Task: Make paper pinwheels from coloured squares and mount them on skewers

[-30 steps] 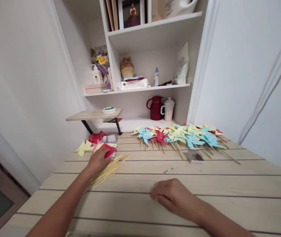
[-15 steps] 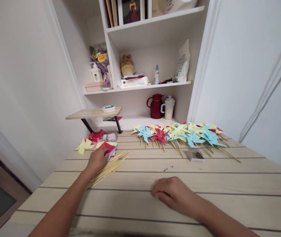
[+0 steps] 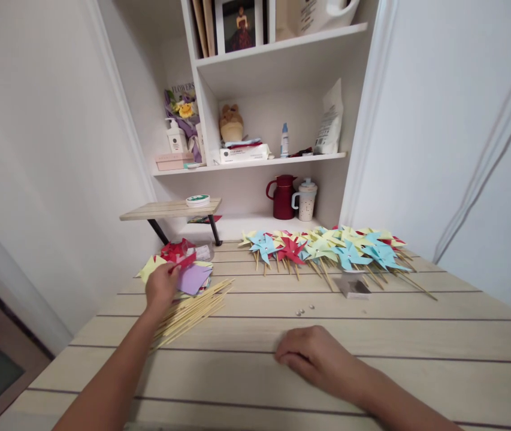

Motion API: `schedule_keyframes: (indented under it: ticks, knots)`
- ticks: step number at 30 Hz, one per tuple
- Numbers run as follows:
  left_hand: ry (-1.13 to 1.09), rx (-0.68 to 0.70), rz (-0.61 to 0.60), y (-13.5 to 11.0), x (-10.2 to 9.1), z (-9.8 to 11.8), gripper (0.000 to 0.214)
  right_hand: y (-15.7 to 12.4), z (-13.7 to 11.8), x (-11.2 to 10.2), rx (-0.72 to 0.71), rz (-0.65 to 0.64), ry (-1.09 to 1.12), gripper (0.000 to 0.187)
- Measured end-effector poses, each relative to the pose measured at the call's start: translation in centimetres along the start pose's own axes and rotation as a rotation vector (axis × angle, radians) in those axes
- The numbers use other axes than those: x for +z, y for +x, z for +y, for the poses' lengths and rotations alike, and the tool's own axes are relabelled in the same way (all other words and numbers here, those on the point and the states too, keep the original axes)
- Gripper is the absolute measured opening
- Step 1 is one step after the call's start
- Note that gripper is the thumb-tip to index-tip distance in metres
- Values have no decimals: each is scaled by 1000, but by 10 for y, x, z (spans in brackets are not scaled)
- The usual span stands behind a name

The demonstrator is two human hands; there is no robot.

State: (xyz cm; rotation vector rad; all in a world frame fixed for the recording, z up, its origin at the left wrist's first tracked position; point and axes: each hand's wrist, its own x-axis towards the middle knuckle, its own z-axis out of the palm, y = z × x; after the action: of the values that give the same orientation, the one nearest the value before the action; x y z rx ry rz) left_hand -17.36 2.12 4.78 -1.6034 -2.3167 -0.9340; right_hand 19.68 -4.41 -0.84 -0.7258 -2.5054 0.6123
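Observation:
My left hand (image 3: 162,286) pinches a red paper sheet (image 3: 182,261) and lifts its edge off a small stack of cut paper squares, with a purple sheet (image 3: 193,278) showing underneath. A bundle of thin wooden sticks (image 3: 191,310) lies just below that hand. My right hand (image 3: 313,354) rests on the wooden table (image 3: 417,341) near the front, fingers curled under, nothing visible in it. A row of finished paper pinwheels (image 3: 327,248) in blue, red and yellow lies across the back of the table.
A few small silver pins (image 3: 304,309) lie mid-table, beside a small clear box (image 3: 353,285). A low wooden stand (image 3: 171,210) sits at the back left. Shelves behind hold a red jug (image 3: 283,196), a white cup (image 3: 306,199) and bottles.
My left hand has drawn back left and raised the red sheet, uncovering the purple one. My right hand has stayed put.

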Motion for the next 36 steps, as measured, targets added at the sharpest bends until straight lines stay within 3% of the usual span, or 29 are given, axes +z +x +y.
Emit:
schedule_keyframes:
  ticks: [4, 5, 7, 10, 13, 15, 18, 22, 25, 28, 30, 33, 36]
  knots:
    - [-17, 3, 254, 7, -24, 4, 35, 1, -4, -2, 35, 88, 136, 26]
    - [-40, 44, 369, 5, -30, 10, 32, 3, -6, -2, 82, 118, 238, 24]
    - [-121, 209, 541, -6, -39, 29, 27, 7, -10, -2, 208, 164, 558, 27]
    - [-202, 575, 621, -42, -43, 69, 20, 15, -13, -5, 312, 240, 1185, 48]
    - [-162, 1088, 585, -84, -34, 107, 27, 21, -11, -14, 371, 274, 1567, 63]
    - [-186, 1287, 535, -106, -24, 125, 31, 22, -8, -23, 345, 292, 1673, 67]
    - [-236, 1356, 473, -122, -4, 144, 31, 18, -3, -31, 346, 400, 1723, 63]
    - [-268, 1421, 435, -127, 17, 158, 31, 14, 3, -32, 422, 635, 1592, 38]
    - [-304, 1355, 447, -128, 34, 161, 33, 13, 4, -34, 418, 779, 1469, 38]
    - [-483, 1047, 366, -125, 51, 159, 39, 12, 2, -40, 415, 883, 1396, 40]
    - [-711, 702, 203, -121, 62, 157, 38, 10, 2, -43, 425, 941, 1323, 40]
    - [-1047, 241, -141, -115, 70, 152, 42, 7, 5, -44, 452, 984, 1180, 38]
    - [-1208, 74, -436, -112, 73, 150, 56, 5, 8, -41, 458, 981, 922, 33]
